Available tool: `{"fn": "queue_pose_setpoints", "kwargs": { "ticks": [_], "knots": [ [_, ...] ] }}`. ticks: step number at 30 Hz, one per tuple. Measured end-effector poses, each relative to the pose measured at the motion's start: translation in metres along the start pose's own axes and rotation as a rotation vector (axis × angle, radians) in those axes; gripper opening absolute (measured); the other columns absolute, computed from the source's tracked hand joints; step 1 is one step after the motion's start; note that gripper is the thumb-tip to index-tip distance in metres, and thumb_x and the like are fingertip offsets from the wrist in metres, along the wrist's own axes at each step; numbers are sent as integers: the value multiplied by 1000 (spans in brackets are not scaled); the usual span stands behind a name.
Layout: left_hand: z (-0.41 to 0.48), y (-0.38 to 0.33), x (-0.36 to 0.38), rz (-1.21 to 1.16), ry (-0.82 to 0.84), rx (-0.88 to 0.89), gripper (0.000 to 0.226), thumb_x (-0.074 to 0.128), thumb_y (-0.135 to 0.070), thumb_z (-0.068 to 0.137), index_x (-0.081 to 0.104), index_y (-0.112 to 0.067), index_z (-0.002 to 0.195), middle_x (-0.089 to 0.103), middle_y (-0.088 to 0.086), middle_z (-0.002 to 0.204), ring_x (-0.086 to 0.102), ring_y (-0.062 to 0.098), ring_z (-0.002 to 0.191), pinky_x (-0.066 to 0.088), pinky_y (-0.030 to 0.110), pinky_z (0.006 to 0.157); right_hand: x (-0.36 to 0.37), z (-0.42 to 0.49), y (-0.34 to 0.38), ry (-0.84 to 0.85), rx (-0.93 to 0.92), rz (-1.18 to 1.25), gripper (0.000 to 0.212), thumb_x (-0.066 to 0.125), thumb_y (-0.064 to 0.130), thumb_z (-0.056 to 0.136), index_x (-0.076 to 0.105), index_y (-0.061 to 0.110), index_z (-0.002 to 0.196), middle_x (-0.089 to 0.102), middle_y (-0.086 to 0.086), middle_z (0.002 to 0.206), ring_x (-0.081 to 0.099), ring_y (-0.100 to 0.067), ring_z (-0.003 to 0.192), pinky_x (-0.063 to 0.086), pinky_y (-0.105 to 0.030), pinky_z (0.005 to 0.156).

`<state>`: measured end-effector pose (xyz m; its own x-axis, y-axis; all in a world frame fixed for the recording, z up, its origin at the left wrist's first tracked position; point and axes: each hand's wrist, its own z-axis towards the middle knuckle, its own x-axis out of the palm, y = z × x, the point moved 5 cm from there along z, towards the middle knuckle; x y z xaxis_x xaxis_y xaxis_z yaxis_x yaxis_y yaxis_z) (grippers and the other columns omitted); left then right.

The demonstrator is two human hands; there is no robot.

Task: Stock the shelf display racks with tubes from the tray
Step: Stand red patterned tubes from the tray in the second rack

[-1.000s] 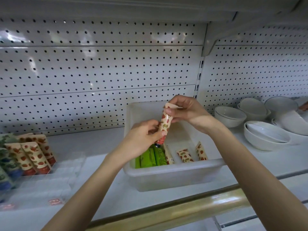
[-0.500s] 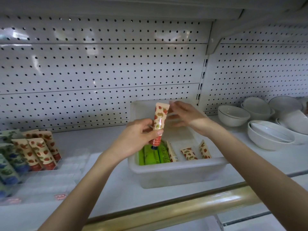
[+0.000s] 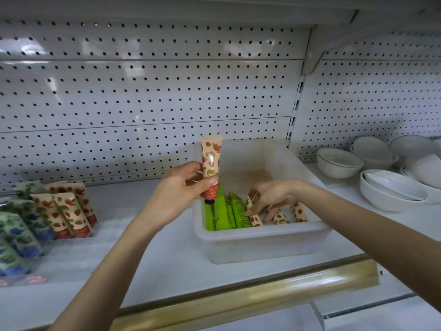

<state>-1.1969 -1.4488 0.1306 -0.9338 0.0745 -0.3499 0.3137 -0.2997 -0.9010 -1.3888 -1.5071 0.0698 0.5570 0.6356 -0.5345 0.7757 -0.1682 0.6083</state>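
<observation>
Nearest the camera ran the shelf's brass rail (image 3: 250, 299), and both bare forearms reached over it. At the left edge stood the clear rack (image 3: 71, 249), only partly filled: strawberry tubes (image 3: 69, 211) and blue-patterned tubes (image 3: 19, 235) leaned in its left and back slots, while the front and right slots showed bare plastic.

Further in, the left hand (image 3: 181, 189) was closed around one strawberry tube (image 3: 211, 168), thumb across the front and fingers behind. The tube was upright, cap down, lifted clear above the left end of the tray (image 3: 262, 237). The right hand (image 3: 272, 197) was down inside the tray with fingers spread loosely over another strawberry tube (image 3: 254, 215); whether it had closed on that tube could not be told.

In the tray lay green tubes (image 3: 224, 211) at the left and a few more strawberry ones (image 3: 298, 212) at the right. White bowls (image 3: 391, 187) sat beside it, with pegboard (image 3: 148, 96) behind.

By my reading the job was roughly midway: some slots were stocked, one tube was in hand and bound for the rack, and all of the green tubes, plus several strawberry ones, remained to be moved.
</observation>
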Motion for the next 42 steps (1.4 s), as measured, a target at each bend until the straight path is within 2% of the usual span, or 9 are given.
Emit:
{"fn": "queue_pose_setpoints", "kwargs": {
  "ticks": [4,10,14,17,23,28,34,37,42],
  "knots": [
    [-2,-1,-3,-26,-22,15,11,63,-20,85,65,-16,96,71,0,94,67,10,86,55,19,73,1,-4,0,-3,-13,69,45,65,-1,83,46,-7,124,60,-21,119,63,-29,102,57,-30,76],
    [-6,-4,-10,-142,-74,-1,22,63,-17,85,61,-12,106,70,4,96,68,12,85,56,21,71,-4,-10,16,-2,-238,214,37,62,-4,83,51,6,117,62,-5,105,63,-13,93,54,-17,75],
    [-11,-6,-19,-211,-109,-5,27,62,-14,86,57,-12,112,69,7,96,69,12,80,56,20,69,0,-16,26,79,-330,234,33,60,-1,86,54,13,115,65,-3,106,64,-14,96,54,-23,82],
    [-17,-7,-32,-233,-125,5,25,61,-12,86,57,-11,111,68,9,96,69,12,78,55,18,66,-8,-23,32,22,-415,291,40,61,-1,83,52,9,121,65,-6,112,65,-17,101,54,-31,88],
    [-27,-11,-70,-248,-160,8,25,61,-13,85,57,-13,110,69,7,98,70,13,80,56,19,66,-32,-59,79,-165,-671,551,28,64,3,69,61,10,96,71,-1,95,69,-17,90,57,-35,82],
    [-36,-11,-101,-236,-201,13,22,61,-11,85,58,-16,106,65,6,104,68,14,85,54,16,61,-8,-81,129,-187,-837,622,19,64,3,69,68,19,79,72,0,89,69,-14,86,58,-37,78],
    [-60,-16,-156,-159,-289,79,16,62,-11,85,61,-18,100,64,-2,96,66,-1,73,51,10,59,48,-83,173,-163,-921,703,18,66,6,68,66,21,78,70,-1,86,67,-15,82,59,-35,71],
    [-74,-16,-192,-125,-349,106,16,64,-13,84,60,-27,91,66,-8,92,66,-1,75,50,10,61,72,-74,191,-225,-910,692,22,68,8,67,63,17,85,68,0,83,67,-16,77,58,-33,70],
    [-97,-5,-239,-117,-415,110,22,65,-21,81,56,-31,99,68,-11,93,68,4,80,53,14,66,115,-43,212,-380,-817,624,18,70,5,77,62,12,91,66,-1,89,66,-19,85,57,-38,80]
  ]
}}
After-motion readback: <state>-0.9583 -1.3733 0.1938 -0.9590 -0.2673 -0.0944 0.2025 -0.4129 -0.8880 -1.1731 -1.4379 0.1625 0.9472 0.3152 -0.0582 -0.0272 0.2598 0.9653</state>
